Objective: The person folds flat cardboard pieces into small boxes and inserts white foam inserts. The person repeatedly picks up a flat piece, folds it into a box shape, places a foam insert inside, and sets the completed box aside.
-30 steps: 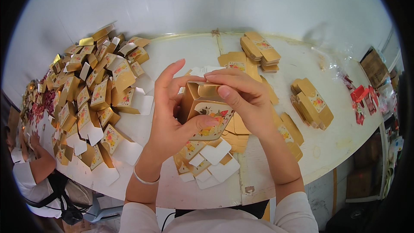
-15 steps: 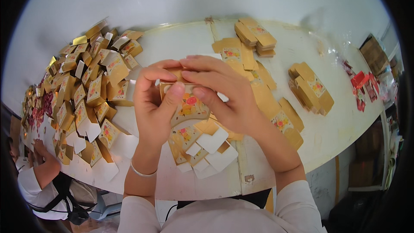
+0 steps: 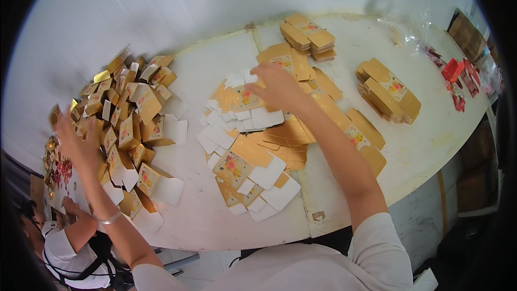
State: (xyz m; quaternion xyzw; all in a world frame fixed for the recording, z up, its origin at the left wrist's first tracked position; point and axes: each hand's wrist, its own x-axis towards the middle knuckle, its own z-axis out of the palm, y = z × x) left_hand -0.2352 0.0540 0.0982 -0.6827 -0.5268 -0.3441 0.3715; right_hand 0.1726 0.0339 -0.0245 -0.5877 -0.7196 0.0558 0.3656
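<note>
My left hand (image 3: 78, 143) is stretched out over the pile of folded gold boxes (image 3: 129, 129) on the left, fingers spread. By its fingertips is a small gold box (image 3: 55, 114); whether they touch it I cannot tell. My right hand (image 3: 279, 87) hovers over a heap of flat gold-and-white cartons (image 3: 245, 99) in the middle of the table. Its thumb and fingers are apart at the heap's upper edge, with nothing visibly gripped. More flat cartons (image 3: 234, 167) with a fruit-and-flower print overlap nearer to me, their white flaps pointing outward.
Stacks of flat gold cartons stand at the back (image 3: 309, 35) and on the right (image 3: 390, 91). Red packets (image 3: 453, 70) and clear plastic lie at the far right. At the lower left, another person (image 3: 75, 237) sits by red and gold small items (image 3: 60, 172).
My hands were together, closing a box in front of me. They have parted: the left went far left to the box pile, the right to the flat cartons.
</note>
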